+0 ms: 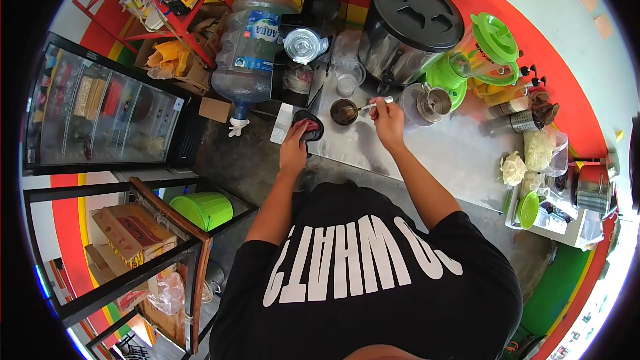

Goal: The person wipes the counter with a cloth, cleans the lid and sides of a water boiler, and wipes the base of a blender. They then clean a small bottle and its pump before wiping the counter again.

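Near the left end of the metal counter, my left hand (295,145) is closed round a dark container (312,131) with something reddish at its top. My right hand (389,124) pinches the light handle of a spoon (368,106). The spoon's other end reaches into a small dark cup (344,112) standing on the counter. Dark contents show inside this cup. A white box (282,124) is beside my left hand. To the right of my right hand stands a metal cup (434,103) in a clear container.
Behind the cup stands a large steel drum with a black lid (418,13). A green blender (493,40) and pump bottles line the back right. An upturned water bottle (247,47) stands back left. The metal counter (460,160) extends right to bags and a pot.
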Tool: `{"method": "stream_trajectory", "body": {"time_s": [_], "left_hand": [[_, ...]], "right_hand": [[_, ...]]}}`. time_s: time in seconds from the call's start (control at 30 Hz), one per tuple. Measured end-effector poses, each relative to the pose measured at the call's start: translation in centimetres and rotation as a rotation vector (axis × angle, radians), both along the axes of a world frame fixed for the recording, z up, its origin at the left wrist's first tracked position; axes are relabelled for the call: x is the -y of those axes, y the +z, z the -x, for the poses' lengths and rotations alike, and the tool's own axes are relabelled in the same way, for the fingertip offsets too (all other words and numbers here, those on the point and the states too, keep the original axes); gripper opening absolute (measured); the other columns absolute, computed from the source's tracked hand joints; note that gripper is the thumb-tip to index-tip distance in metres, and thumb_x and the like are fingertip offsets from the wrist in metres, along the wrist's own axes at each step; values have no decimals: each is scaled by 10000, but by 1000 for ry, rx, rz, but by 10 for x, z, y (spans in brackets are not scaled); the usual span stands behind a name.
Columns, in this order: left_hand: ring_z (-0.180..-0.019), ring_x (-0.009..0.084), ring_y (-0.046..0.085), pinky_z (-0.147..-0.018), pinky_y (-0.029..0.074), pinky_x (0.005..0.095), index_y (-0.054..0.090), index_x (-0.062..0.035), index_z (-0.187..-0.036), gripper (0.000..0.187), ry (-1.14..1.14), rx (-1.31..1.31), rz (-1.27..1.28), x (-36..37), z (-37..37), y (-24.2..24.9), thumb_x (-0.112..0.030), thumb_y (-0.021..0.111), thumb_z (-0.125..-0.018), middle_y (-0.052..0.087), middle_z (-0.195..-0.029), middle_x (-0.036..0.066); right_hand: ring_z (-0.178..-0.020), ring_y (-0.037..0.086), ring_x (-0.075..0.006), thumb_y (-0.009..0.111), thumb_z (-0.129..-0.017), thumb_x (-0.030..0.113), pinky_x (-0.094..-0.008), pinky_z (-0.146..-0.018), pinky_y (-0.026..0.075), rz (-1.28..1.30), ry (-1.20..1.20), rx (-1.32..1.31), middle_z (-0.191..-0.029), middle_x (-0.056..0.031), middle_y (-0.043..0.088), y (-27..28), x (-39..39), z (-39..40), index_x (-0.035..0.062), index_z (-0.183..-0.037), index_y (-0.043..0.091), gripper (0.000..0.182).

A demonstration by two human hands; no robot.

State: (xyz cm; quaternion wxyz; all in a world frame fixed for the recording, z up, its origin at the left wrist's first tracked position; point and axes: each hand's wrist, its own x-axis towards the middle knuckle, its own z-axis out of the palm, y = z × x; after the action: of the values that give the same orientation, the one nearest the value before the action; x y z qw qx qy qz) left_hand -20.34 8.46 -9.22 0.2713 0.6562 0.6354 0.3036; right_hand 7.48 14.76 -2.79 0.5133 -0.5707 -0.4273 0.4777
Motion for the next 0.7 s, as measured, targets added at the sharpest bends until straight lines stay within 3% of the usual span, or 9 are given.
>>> {"method": "stream_trajectory", "body": {"time_s": [0.13, 0.2, 0.23, 0.3, 0.37, 0.47, 0.63, 0.7], "left_hand": [[-1317, 364, 619, -1153, 449, 406, 643, -97, -1425, 574, 86, 144, -55, -5, 7, -19, 99, 590, -888, 658, -1386, 207], [-1283, 296, 655, -1132, 452, 357, 664, -46, -1392, 534, 282, 414, 83, -5, 9, -21, 104, 581, -886, 701, -1346, 175], [-1283, 296, 655, -1132, 452, 357, 664, -46, -1392, 534, 292, 414, 80, -6, 10, -22, 104, 581, -886, 701, -1346, 175], [-1254, 235, 653, -1099, 460, 324, 657, -24, -1402, 541, 492, 796, 146, -10, 12, -20, 114, 579, -885, 693, -1362, 122], [-1191, 215, 663, -1063, 482, 318, 656, -4, -1382, 479, 502, 908, 105, -9, 17, -11, 80, 581, -916, 698, -1330, 83], [-1158, 208, 669, -1017, 519, 338, 639, -29, -1358, 375, 559, 1321, 110, -6, 32, 5, -8, 573, -990, 710, -1264, 81], [-1160, 227, 666, -1032, 517, 353, 601, -18, -1405, 398, 499, 1522, -17, -21, 33, 59, -34, 591, -1008, 691, -1304, 86], [-1168, 226, 659, -1044, 510, 352, 583, -10, -1426, 412, 459, 1540, -38, -36, 34, 64, -43, 591, -1015, 683, -1320, 86]], "right_hand": [[-653, 597, -115, 551, -1110, 223, -299, -619, 478, -149, 32, 180, -727, -50, 655, 9, 2, -2, -20, -1007, 712, 309], [-650, 614, -146, 568, -1097, 207, -314, -628, 490, -283, 95, 334, -729, -80, 664, 10, 3, -2, -15, -1030, 711, 273], [-650, 614, -146, 568, -1097, 207, -314, -628, 490, -285, 105, 332, -729, -80, 664, 10, 2, -2, -15, -1030, 711, 273], [-652, 634, -173, 589, -1082, 187, -320, -641, 504, -275, 161, 372, -743, -106, 680, 7, 1, -3, -19, -1049, 713, 243], [-660, 644, -176, 592, -1080, 184, -323, -648, 509, -254, 183, 352, -752, -113, 686, 3, -1, -2, -20, -1059, 715, 238], [-674, 662, -184, 597, -1077, 184, -337, -656, 517, -216, 214, 322, -770, -126, 699, -10, -2, 0, -22, -1073, 716, 238], [-697, 694, -228, 612, -1062, 183, -361, -673, 535, -174, 198, 351, -808, -164, 720, -12, 1, 2, -26, -1094, 714, 234], [-732, 719, -294, 655, -1020, 189, -382, -703, 555, -161, 209, 442, -824, -191, 726, -14, 3, -3, -28, -1130, 713, 250]]}}
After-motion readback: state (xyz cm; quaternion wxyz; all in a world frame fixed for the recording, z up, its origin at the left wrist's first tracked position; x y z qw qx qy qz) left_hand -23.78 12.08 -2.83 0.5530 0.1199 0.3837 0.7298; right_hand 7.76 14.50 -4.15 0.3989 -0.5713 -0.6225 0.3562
